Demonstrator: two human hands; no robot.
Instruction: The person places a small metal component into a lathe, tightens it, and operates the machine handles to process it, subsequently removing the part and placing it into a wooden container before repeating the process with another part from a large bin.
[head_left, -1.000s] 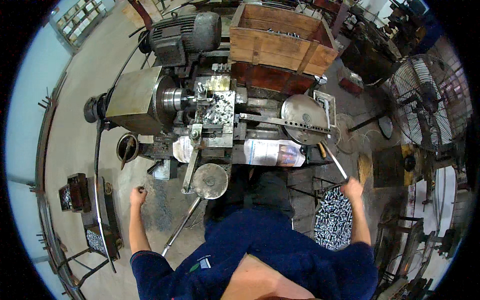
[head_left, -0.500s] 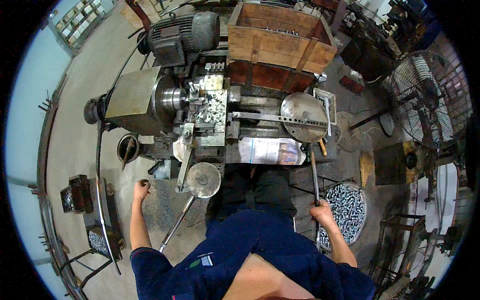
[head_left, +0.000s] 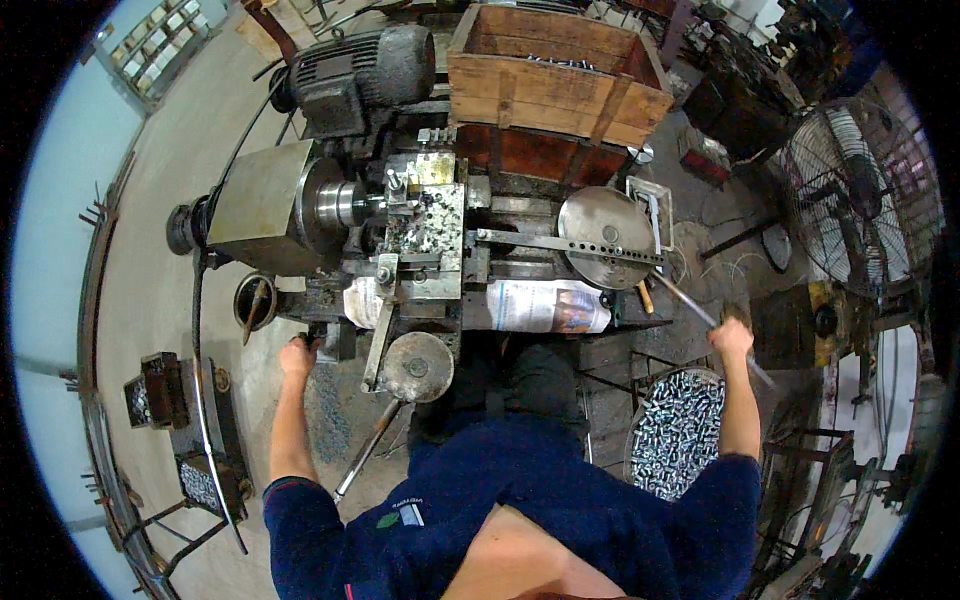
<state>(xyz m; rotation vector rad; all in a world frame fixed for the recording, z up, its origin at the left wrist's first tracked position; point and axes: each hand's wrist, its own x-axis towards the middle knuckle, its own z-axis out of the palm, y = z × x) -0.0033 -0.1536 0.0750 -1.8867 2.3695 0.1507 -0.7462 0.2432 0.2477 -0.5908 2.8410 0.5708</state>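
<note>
My right hand (head_left: 732,338) is closed around a long metal lever (head_left: 690,300) that slants out from the large round steel disc (head_left: 600,215) on the right side of a lathe-like machine. My left hand (head_left: 297,356) is closed, at a short dark handle (head_left: 317,338) below the machine's left part; its fingertips are partly hidden. In front of my body, a smaller round disc (head_left: 418,368) carries another metal lever (head_left: 368,450), which neither hand touches. Between the discs and the spindle chuck (head_left: 340,203) sits the tool slide (head_left: 430,225), strewn with metal chips.
A wooden crate (head_left: 560,100) stands behind the machine, beside an electric motor (head_left: 365,75). A round basket of shiny metal pieces (head_left: 678,430) lies below my right forearm. To the right is a caged fan (head_left: 845,200). Small bins (head_left: 150,390) stand at the left.
My right hand has swung its lever outward to the right and away from me. My left hand has moved up to the dark handle. The smaller disc has shifted slightly right.
</note>
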